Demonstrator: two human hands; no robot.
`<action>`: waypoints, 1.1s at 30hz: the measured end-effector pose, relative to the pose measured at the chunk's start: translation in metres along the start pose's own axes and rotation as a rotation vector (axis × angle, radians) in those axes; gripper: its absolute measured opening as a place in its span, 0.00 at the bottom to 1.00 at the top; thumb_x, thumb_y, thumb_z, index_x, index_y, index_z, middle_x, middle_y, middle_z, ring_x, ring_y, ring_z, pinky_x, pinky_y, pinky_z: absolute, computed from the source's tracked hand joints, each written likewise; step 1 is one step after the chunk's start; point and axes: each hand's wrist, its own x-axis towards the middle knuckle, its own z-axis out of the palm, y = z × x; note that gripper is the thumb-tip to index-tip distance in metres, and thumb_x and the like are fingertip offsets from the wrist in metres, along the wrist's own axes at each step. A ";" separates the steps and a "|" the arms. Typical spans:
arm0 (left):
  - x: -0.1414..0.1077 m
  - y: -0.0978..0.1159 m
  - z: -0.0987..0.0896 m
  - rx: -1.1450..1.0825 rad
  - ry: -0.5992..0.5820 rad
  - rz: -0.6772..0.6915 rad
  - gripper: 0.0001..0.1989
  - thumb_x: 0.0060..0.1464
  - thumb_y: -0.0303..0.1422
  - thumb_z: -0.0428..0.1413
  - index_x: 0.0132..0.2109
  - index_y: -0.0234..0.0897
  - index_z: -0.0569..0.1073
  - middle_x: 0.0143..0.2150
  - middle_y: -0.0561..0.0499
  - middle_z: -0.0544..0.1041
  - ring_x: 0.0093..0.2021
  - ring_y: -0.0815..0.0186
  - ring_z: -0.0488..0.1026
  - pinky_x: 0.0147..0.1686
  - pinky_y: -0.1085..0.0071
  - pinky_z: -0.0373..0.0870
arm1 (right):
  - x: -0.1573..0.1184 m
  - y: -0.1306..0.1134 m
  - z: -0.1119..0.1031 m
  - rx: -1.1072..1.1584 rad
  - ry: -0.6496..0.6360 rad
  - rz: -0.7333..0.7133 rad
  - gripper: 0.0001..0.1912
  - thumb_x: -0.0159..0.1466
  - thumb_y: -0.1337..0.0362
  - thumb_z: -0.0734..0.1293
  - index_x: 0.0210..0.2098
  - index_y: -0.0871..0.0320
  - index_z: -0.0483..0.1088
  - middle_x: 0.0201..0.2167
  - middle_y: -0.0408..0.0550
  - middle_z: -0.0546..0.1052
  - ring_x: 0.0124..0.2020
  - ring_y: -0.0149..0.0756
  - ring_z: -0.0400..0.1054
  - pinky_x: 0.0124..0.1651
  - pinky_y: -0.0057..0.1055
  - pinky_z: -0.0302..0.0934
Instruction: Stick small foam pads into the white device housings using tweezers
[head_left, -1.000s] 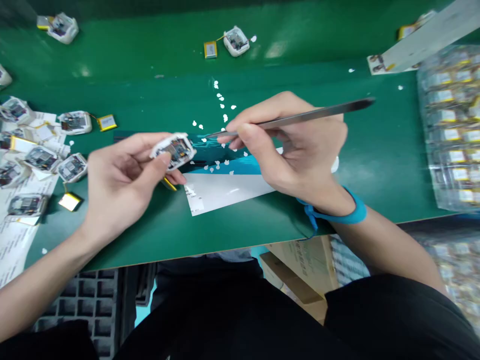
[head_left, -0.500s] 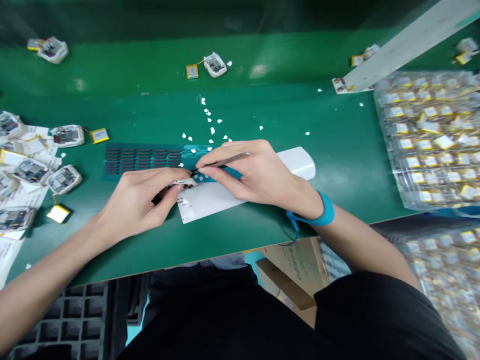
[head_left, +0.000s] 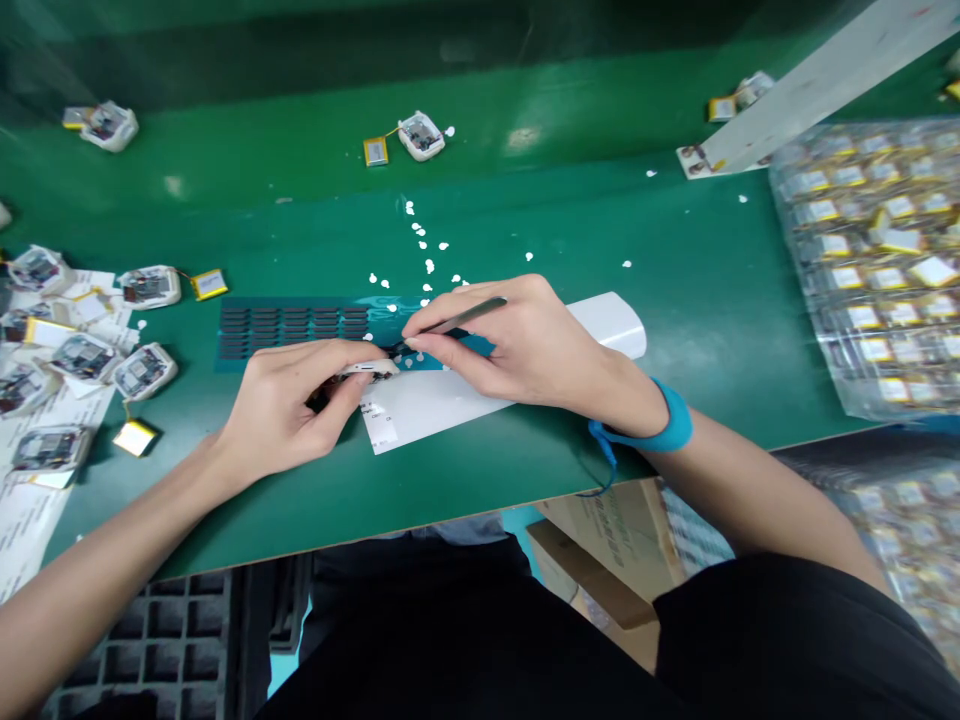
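Between the thumb and fingers of my left hand (head_left: pixel 296 410) is a small white device housing (head_left: pixel 373 368), tilted on its side; most of it is hidden by the hand. My right hand (head_left: pixel 517 345) pinches metal tweezers (head_left: pixel 476 312), whose dark tips reach to the housing's edge. Whether the tips grip anything is too small to tell. Beneath both hands lies a white sheet (head_left: pixel 427 405) with a curled right end. Just behind them is a blue film (head_left: pixel 229 365) carrying rows of dark strips (head_left: pixel 296 330).
Several opened housings (head_left: pixel 146 370) with circuit boards and batteries lie on papers at left. Another housing (head_left: pixel 421 136) with its battery (head_left: pixel 376 152) sits farther back. Small white stickers (head_left: pixel 430 266) dot the green table (head_left: pixel 300 520). A plastic tray (head_left: pixel 832 385) of batteries stands right, near a slanted post (head_left: pixel 810 100).
The view has shifted slightly, so most things appear a little farther right. Both hands keep the same hold, with the tweezers' tips still at the housing.
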 end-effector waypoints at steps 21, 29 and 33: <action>0.019 0.017 -0.026 -0.565 0.585 -0.448 0.06 0.62 0.32 0.62 0.35 0.42 0.79 0.38 0.51 0.79 0.36 0.63 0.76 0.32 0.63 0.70 | 0.001 -0.007 -0.005 -0.049 0.370 -0.187 0.09 0.74 0.70 0.68 0.50 0.56 0.79 0.40 0.47 0.87 0.41 0.35 0.82 0.42 0.35 0.76; 0.022 0.002 -0.014 -0.877 0.411 -0.763 0.07 0.49 0.31 0.69 0.28 0.37 0.78 0.27 0.51 0.75 0.24 0.70 0.65 0.22 0.72 0.62 | -0.013 -0.024 -0.017 -0.202 0.071 -0.273 0.14 0.75 0.69 0.66 0.55 0.50 0.78 0.54 0.46 0.84 0.55 0.38 0.80 0.55 0.36 0.80; 0.018 0.011 -0.004 -0.866 0.448 -0.738 0.13 0.44 0.32 0.75 0.29 0.36 0.77 0.23 0.54 0.74 0.22 0.70 0.70 0.21 0.73 0.69 | -0.013 -0.025 -0.018 -0.343 0.034 -0.413 0.11 0.75 0.66 0.68 0.53 0.51 0.79 0.54 0.44 0.85 0.53 0.36 0.81 0.55 0.31 0.79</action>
